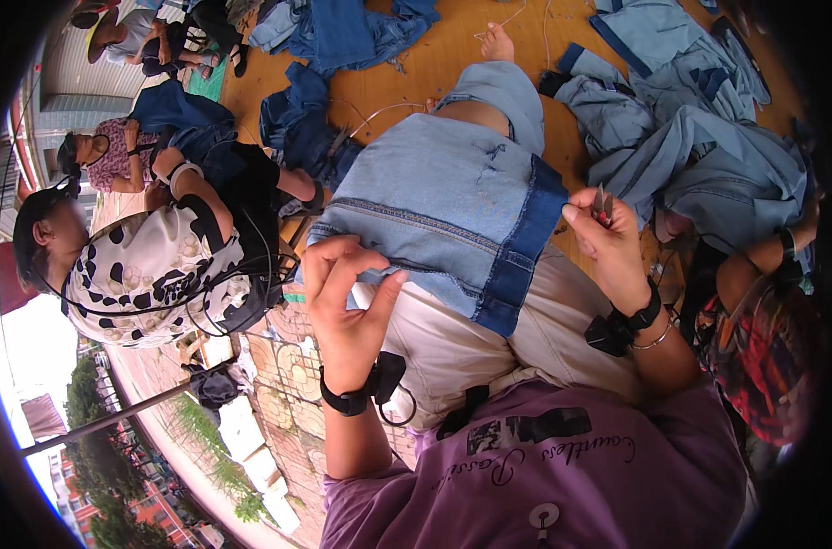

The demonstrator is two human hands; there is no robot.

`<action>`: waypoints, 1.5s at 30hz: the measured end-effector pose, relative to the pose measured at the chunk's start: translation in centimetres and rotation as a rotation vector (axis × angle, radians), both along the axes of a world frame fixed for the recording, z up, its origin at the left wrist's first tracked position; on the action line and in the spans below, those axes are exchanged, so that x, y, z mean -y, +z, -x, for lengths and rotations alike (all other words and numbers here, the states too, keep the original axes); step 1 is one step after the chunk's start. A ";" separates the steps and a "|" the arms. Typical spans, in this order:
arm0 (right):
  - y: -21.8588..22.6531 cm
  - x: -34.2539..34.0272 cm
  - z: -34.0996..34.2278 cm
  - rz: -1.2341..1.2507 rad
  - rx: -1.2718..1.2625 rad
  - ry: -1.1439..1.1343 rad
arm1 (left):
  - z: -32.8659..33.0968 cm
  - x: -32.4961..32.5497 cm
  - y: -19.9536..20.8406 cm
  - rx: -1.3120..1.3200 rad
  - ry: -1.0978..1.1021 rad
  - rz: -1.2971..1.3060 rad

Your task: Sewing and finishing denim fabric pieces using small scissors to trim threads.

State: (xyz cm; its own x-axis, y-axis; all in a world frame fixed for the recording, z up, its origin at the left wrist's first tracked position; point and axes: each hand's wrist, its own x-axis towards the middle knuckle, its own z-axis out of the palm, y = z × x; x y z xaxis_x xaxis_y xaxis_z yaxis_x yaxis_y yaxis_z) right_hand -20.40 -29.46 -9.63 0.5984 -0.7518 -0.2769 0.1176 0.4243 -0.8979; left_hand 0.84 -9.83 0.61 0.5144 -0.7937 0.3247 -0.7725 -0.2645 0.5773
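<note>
A light blue denim garment piece with a dark blue hem band lies across my lap. A stitched seam runs along it, and loose threads show on its upper face. My left hand grips the lower left edge of the denim with curled fingers; the thumb stands a little apart from the index finger. Near the right corner of the band, my right hand is closed around small thread snips with reddish handles, their points upward. Its thumb and forefinger touch the corner of the band.
Denim piles lie on the orange-brown surface at far left and right. A co-worker in a spotted top sits at left, another in a patterned top beyond. A co-worker's arm reaches in at right.
</note>
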 end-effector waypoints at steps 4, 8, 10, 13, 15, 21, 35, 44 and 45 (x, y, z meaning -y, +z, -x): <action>1.4 -0.6 -0.6 0.186 -0.130 -0.076 | 0.1 -0.1 0.0 0.016 0.011 -0.005; 4.2 -2.6 -0.2 0.673 0.017 0.046 | 0.3 0.0 -0.1 0.021 0.028 0.001; 5.3 -3.5 -0.3 0.814 -0.006 0.241 | 0.3 0.1 -0.1 0.033 0.028 0.002; 5.9 -4.5 -1.3 0.894 0.010 0.366 | 0.3 0.2 -0.1 0.047 0.024 0.005; 5.8 -4.9 -2.3 0.927 -0.016 0.369 | 0.3 0.0 -0.2 0.051 0.025 0.008; 5.0 -4.6 -2.4 0.556 -0.070 0.396 | 0.3 -0.1 -0.5 0.034 0.024 0.025; 6.2 -4.6 -1.5 0.304 0.041 0.347 | 6.0 2.7 1.0 0.072 -0.190 -0.084; 7.7 -4.0 -2.0 0.362 0.142 0.315 | 6.1 2.4 0.2 -0.071 -0.069 -0.041; 8.0 -3.5 -1.6 0.471 0.071 0.349 | 6.1 2.4 0.3 -0.084 -0.061 -0.041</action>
State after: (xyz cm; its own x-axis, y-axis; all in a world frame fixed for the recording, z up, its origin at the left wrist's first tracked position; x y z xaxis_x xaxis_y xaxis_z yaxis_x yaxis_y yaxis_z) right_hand -18.82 -26.00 -1.63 0.8374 -0.5393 0.0888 0.1097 0.0067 -0.9939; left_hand -5.24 -12.26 0.89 0.4887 -0.8362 0.2490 -0.7373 -0.2433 0.6302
